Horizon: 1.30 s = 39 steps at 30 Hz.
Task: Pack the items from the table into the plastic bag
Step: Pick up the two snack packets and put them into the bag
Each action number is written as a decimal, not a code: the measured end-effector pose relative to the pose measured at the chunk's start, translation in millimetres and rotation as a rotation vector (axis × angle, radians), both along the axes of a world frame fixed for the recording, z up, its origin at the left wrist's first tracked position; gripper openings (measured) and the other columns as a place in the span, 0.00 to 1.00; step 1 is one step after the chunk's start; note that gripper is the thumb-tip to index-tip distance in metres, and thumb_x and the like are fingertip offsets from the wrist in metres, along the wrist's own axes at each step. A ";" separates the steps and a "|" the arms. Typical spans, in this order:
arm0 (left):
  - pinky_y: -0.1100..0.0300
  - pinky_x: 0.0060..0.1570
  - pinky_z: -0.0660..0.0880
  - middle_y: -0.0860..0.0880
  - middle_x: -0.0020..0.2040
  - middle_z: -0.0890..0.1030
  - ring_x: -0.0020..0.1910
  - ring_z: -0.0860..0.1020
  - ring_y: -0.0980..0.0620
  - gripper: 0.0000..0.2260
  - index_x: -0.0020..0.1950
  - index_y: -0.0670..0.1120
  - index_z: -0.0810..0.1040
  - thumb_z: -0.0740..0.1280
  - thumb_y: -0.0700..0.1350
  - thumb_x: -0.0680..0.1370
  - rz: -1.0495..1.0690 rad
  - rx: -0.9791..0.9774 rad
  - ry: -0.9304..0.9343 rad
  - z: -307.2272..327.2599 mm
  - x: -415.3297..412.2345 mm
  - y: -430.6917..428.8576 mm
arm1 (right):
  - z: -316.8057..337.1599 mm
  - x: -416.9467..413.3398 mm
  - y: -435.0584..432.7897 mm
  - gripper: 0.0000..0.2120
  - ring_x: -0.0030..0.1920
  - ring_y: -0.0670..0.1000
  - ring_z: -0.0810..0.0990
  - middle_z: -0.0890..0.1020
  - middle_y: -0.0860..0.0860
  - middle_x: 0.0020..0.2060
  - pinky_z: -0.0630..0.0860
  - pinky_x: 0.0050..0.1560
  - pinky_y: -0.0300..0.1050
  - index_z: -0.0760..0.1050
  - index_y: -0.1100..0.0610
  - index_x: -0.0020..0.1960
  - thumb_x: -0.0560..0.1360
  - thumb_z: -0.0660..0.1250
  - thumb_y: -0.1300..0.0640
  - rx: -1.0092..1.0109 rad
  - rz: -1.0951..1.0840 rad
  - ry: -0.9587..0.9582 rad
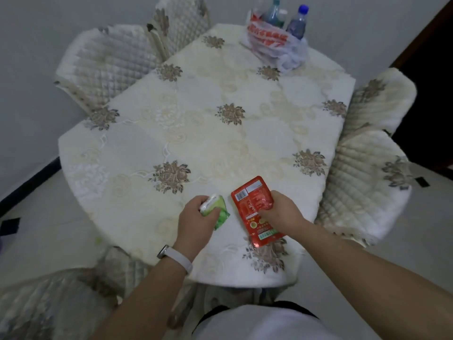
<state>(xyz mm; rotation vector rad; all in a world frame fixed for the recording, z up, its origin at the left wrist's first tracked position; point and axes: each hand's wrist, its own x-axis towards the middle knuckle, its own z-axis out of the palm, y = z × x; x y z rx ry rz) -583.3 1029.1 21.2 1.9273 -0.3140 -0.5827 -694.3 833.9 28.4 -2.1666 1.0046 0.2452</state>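
A matt cream cloth with raised embroidered flowers is covering the worktop, its weave looking soft and slightly rough. The chair covers are showing quilted, padded fabric. The red pouch is gleaming like glossy plastic film, crinkled where the right hand is pressing it. The green packet in the left hand is looking like smooth, shiny wrapper. The plastic bag is appearing thin, translucent and wrinkled; the bottles inside are looking like clear plastic. A smooth matt band is circling the left wrist.
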 end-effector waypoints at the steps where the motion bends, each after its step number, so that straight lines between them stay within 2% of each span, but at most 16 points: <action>1: 0.63 0.34 0.73 0.52 0.42 0.80 0.40 0.78 0.55 0.07 0.44 0.54 0.76 0.72 0.43 0.74 -0.021 -0.013 0.011 5.0 -4.6 -5.6 | 7.3 -8.5 0.4 0.10 0.44 0.47 0.81 0.81 0.45 0.45 0.75 0.44 0.44 0.72 0.50 0.53 0.74 0.69 0.55 0.017 -0.026 -0.032; 3: 0.64 0.33 0.74 0.51 0.42 0.81 0.38 0.79 0.55 0.07 0.44 0.54 0.76 0.72 0.43 0.74 -0.066 -0.039 0.014 14.5 -15.8 -19.3 | 21.6 -28.1 -1.0 0.11 0.45 0.46 0.81 0.81 0.45 0.45 0.76 0.45 0.43 0.73 0.50 0.53 0.73 0.70 0.56 0.061 -0.100 -0.097; 7: 0.69 0.28 0.72 0.51 0.41 0.81 0.32 0.77 0.62 0.06 0.46 0.52 0.77 0.72 0.43 0.75 -0.166 -0.085 0.009 36.0 -45.9 -55.6 | 46.1 -76.9 -13.2 0.14 0.45 0.45 0.82 0.83 0.45 0.46 0.78 0.47 0.45 0.74 0.49 0.56 0.72 0.73 0.55 0.098 -0.272 -0.220; 10: 0.61 0.32 0.78 0.50 0.42 0.82 0.34 0.80 0.58 0.06 0.48 0.51 0.77 0.72 0.43 0.75 -0.253 -0.120 0.020 54.5 -75.6 -88.9 | 62.9 -120.6 -27.3 0.14 0.45 0.43 0.82 0.83 0.43 0.46 0.77 0.46 0.42 0.74 0.48 0.55 0.72 0.74 0.56 0.110 -0.395 -0.321; 13: 0.53 0.35 0.80 0.52 0.41 0.82 0.35 0.81 0.57 0.06 0.48 0.51 0.77 0.72 0.43 0.75 -0.341 -0.155 0.017 71.1 -113.7 -127.0 | 72.8 -171.9 -45.2 0.15 0.46 0.45 0.82 0.83 0.44 0.46 0.79 0.48 0.45 0.74 0.47 0.54 0.71 0.74 0.57 0.121 -0.546 -0.416; 17: 0.56 0.35 0.79 0.51 0.42 0.82 0.38 0.82 0.55 0.08 0.48 0.51 0.77 0.72 0.41 0.74 -0.454 -0.186 0.007 88.8 -182.8 -179.9 | 78.1 -250.8 -74.2 0.14 0.45 0.44 0.82 0.83 0.44 0.46 0.79 0.47 0.44 0.73 0.45 0.52 0.73 0.74 0.58 0.147 -0.691 -0.496; 19: 0.58 0.35 0.78 0.50 0.44 0.83 0.39 0.83 0.54 0.09 0.49 0.51 0.77 0.72 0.39 0.75 -0.514 -0.191 0.030 95.4 -225.9 -205.3 | 80.0 -295.0 -90.8 0.14 0.45 0.45 0.83 0.83 0.45 0.46 0.80 0.47 0.46 0.73 0.46 0.53 0.73 0.73 0.58 0.160 -0.759 -0.530; 22: 0.57 0.36 0.80 0.49 0.45 0.83 0.39 0.83 0.53 0.09 0.50 0.50 0.77 0.72 0.38 0.74 -0.604 -0.172 0.032 100.5 -288.9 -246.1 | 80.1 -363.5 -117.8 0.15 0.45 0.46 0.83 0.83 0.45 0.47 0.81 0.48 0.48 0.74 0.49 0.57 0.73 0.73 0.57 0.149 -0.861 -0.580; 26: 0.54 0.40 0.80 0.49 0.45 0.83 0.41 0.82 0.51 0.09 0.49 0.50 0.78 0.74 0.41 0.73 -0.684 -0.149 -0.009 98.4 -367.9 -303.0 | 78.2 -452.1 -154.3 0.15 0.46 0.45 0.83 0.83 0.45 0.48 0.80 0.45 0.43 0.73 0.48 0.58 0.74 0.73 0.56 0.127 -0.951 -0.603; 29: 0.52 0.41 0.79 0.45 0.45 0.83 0.41 0.81 0.49 0.09 0.49 0.48 0.79 0.75 0.41 0.72 -0.740 -0.146 0.015 93.5 -422.2 -337.7 | 77.4 -509.4 -180.4 0.14 0.44 0.42 0.82 0.82 0.44 0.48 0.76 0.39 0.38 0.73 0.48 0.58 0.75 0.72 0.56 0.096 -1.015 -0.611; 31: 0.53 0.40 0.78 0.45 0.44 0.83 0.40 0.81 0.50 0.08 0.49 0.48 0.79 0.74 0.39 0.73 -0.757 -0.135 0.019 91.1 -441.4 -351.9 | 78.3 -529.8 -191.2 0.13 0.44 0.42 0.81 0.81 0.43 0.48 0.75 0.38 0.37 0.72 0.47 0.57 0.75 0.71 0.55 0.094 -1.048 -0.605; 34: 0.57 0.38 0.78 0.46 0.44 0.83 0.39 0.81 0.52 0.08 0.50 0.48 0.79 0.74 0.39 0.73 -0.794 -0.119 -0.004 88.2 -467.9 -380.7 | 75.2 -560.6 -214.0 0.13 0.45 0.44 0.82 0.82 0.44 0.49 0.78 0.42 0.41 0.72 0.47 0.58 0.76 0.71 0.54 0.091 -1.099 -0.605; 37: 0.64 0.32 0.75 0.47 0.43 0.82 0.35 0.79 0.58 0.07 0.50 0.46 0.79 0.72 0.38 0.74 -0.821 -0.118 0.004 90.0 -480.4 -405.5 | 72.0 -574.0 -238.7 0.13 0.46 0.45 0.83 0.82 0.44 0.50 0.79 0.45 0.43 0.73 0.47 0.58 0.76 0.71 0.53 0.092 -1.133 -0.604; 39: 0.65 0.31 0.75 0.48 0.42 0.82 0.34 0.79 0.59 0.07 0.49 0.47 0.78 0.72 0.38 0.74 -0.815 -0.115 0.002 88.6 -481.6 -424.4 | 69.5 -575.3 -256.6 0.13 0.46 0.46 0.83 0.82 0.44 0.50 0.81 0.48 0.46 0.72 0.47 0.59 0.76 0.70 0.53 0.096 -1.150 -0.603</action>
